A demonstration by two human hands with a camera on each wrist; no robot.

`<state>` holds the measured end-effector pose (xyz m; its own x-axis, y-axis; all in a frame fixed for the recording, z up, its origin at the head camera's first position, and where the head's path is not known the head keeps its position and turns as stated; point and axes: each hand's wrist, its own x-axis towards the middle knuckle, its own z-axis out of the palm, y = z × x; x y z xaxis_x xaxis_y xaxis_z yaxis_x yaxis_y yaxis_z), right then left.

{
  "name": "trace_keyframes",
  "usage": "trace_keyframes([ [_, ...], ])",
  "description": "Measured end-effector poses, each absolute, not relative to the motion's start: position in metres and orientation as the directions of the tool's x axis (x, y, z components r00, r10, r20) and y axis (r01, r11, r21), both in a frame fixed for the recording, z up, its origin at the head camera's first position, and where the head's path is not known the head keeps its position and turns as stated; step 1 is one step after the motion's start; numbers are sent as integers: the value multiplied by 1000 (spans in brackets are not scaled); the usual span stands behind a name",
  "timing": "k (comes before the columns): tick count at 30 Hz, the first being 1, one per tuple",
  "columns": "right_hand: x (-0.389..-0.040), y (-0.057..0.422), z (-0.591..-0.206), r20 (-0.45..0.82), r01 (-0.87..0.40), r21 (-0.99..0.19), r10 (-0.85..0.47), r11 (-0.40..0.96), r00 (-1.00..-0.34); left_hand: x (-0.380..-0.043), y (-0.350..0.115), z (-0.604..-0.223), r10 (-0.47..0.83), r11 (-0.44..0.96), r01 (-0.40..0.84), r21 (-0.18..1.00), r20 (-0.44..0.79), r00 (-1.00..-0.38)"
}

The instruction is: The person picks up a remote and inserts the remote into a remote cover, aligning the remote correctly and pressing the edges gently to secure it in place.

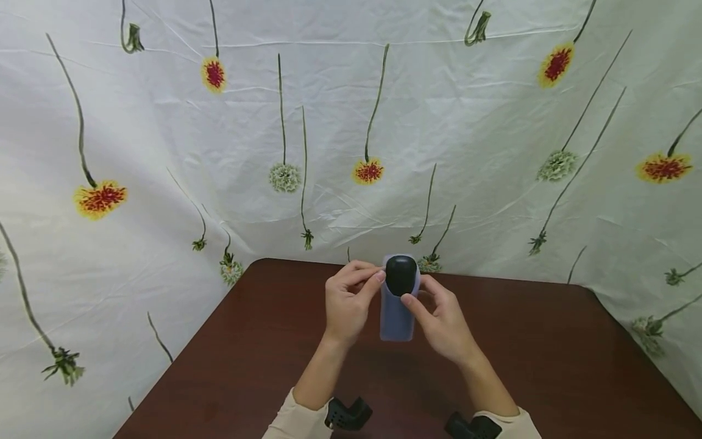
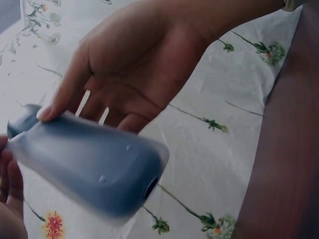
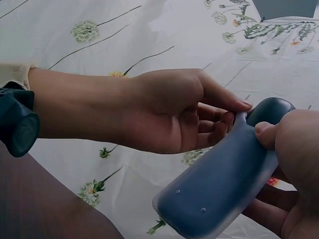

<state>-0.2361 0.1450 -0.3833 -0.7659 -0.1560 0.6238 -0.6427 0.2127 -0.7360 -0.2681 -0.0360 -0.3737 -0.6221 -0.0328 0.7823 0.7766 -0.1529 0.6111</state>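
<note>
Above the table, both hands hold a long blue-grey device (image 1: 397, 320) inside a soft, translucent sleeve. Its glossy black rounded head (image 1: 401, 275) shows through the sleeve's upper opening. My left hand (image 1: 348, 302) pinches the sleeve's rim beside the head between thumb and fingers; the right wrist view shows the rim (image 3: 241, 119) drawn out there. My right hand (image 1: 445, 317) grips the other side, thumb on the front just below the head and fingers behind. In the left wrist view the sleeve's lower end (image 2: 119, 194) has small bumps and a dark hole.
A dark brown table (image 1: 263, 341) lies under the hands. White cloth (image 1: 329, 110) printed with flowers hangs behind it and along the sides. Black wrist mounts (image 1: 348, 414) sit at both cuffs.
</note>
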Motion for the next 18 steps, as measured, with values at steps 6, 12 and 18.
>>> trace_keyframes([
  [6, -236, 136, -387, 616, -637, -733, -164, 238, -771, -264, -28, -374, -206, -58, 857, 511, 834, -512],
  [12, -230, 140, -377, 566, -580, -786, -130, 214, -814, -266, -16, -380, -142, -37, 904, 425, 893, -426],
  [18, -231, 146, -375, 537, -547, -831, -111, 101, -836, -269, -18, -383, 35, -172, 806, 567, 821, -570],
])
